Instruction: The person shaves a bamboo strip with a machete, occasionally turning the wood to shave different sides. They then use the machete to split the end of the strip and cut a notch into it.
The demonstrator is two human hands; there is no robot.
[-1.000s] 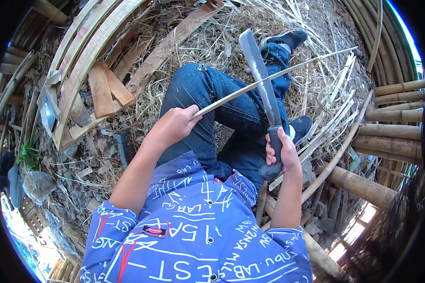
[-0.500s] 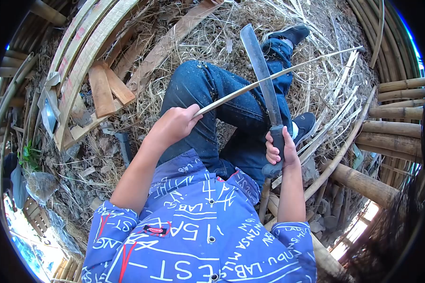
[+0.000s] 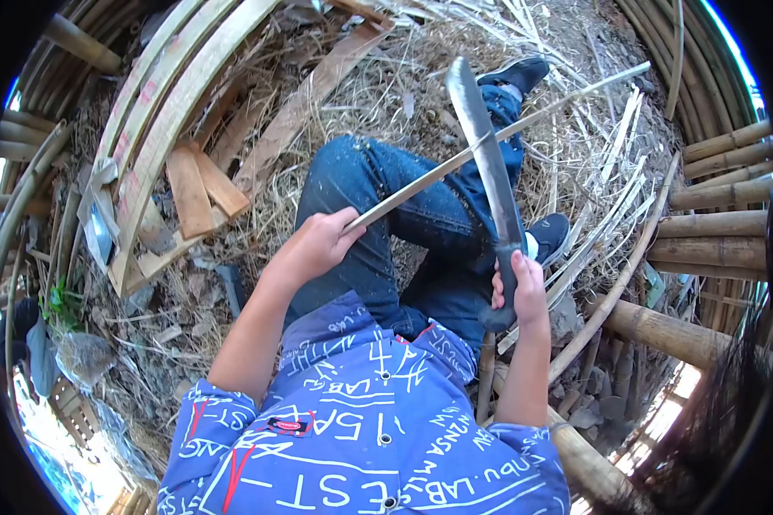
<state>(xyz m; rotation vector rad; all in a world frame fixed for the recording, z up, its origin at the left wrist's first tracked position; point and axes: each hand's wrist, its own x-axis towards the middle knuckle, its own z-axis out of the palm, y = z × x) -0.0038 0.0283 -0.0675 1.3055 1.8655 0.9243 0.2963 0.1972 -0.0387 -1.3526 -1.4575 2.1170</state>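
Observation:
My left hand [image 3: 322, 243] is closed around the near end of a long, thin bamboo strip [image 3: 421, 183], which slants up and to the right over my bent knee. In my right hand [image 3: 526, 287] is the dark handle of a machete [image 3: 491, 172], fingers wrapped round it and the blade tip pointing away from me. Blade and strip cross over my lower leg and seem to touch there. Jeans [image 3: 352, 184] cover my folded legs beneath the strip.
Curved wooden planks [image 3: 167, 112] and short wood pieces [image 3: 191, 193] lie at the left. Shavings [image 3: 386, 94] litter the ground ahead. Pale split strips [image 3: 605, 202] lie at the right, near bamboo poles [image 3: 713, 240]. Beside my left thigh is a dark handle-like object [image 3: 230, 287].
The machete's handle has turned slightly in my right hand, and its blade tip has moved a little nearer and right. My left hand still grips the strip; the whole view has shifted slightly.

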